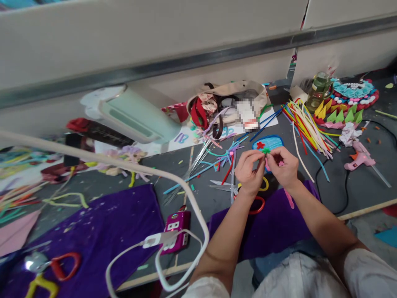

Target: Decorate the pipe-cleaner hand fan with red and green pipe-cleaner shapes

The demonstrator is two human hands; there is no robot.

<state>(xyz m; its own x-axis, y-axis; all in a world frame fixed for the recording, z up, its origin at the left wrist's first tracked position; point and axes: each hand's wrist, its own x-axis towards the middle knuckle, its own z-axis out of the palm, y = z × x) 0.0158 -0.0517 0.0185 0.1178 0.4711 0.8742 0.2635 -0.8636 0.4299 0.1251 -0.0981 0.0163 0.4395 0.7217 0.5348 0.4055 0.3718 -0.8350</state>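
Observation:
My left hand (249, 170) and my right hand (283, 166) meet above the table, fingertips pinched. Between them is a small green pipe-cleaner piece (266, 151), bent into a flower-like shape. Just behind it lies a blue pipe-cleaner oval (273, 142) with a red flower shape (260, 145) at its left. Pink fuzzy bits show between and under my hands, partly hidden. Scissors (225, 187) with red and yellow handles lie under my left wrist, blades pointing left.
Loose pipe cleaners (308, 128) fan out behind my right hand. A pink glue gun (361, 157) lies at the right with its black cord. Purple cloth (273, 234) covers the table's near edge. A magenta power strip (176, 229) and a white lamp arm (124, 156) stand left.

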